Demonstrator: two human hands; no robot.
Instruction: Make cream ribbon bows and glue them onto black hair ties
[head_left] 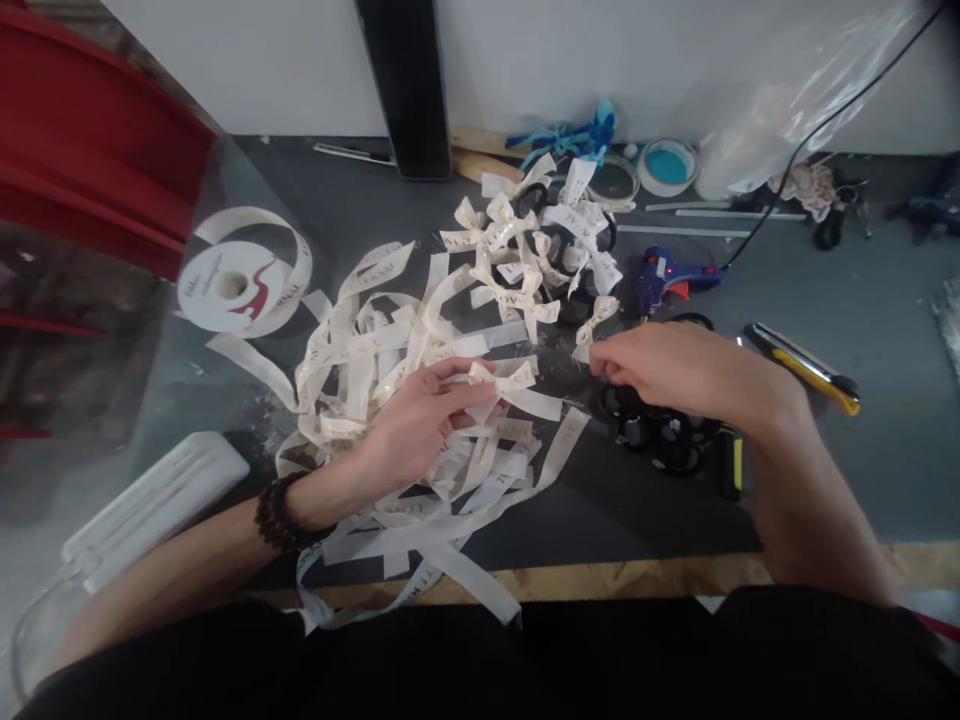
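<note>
My left hand pinches a cream ribbon bow with gold print between thumb and fingers, over a loose heap of printed ribbon. To the right, my right hand is closed with its fingertips curled down; what they grip, if anything, is hidden. Another small bow lies right by those fingertips. Beneath and beside the right hand are black round bands, partly covered by it. Beyond both hands lies a cluster of finished-looking bows, some on black bands.
A ribbon spool stands at the left. A blue glue gun with its cord lies at the right, near a yellow utility knife. A white device sits at the left edge. Tape rolls and glue sticks are at the back.
</note>
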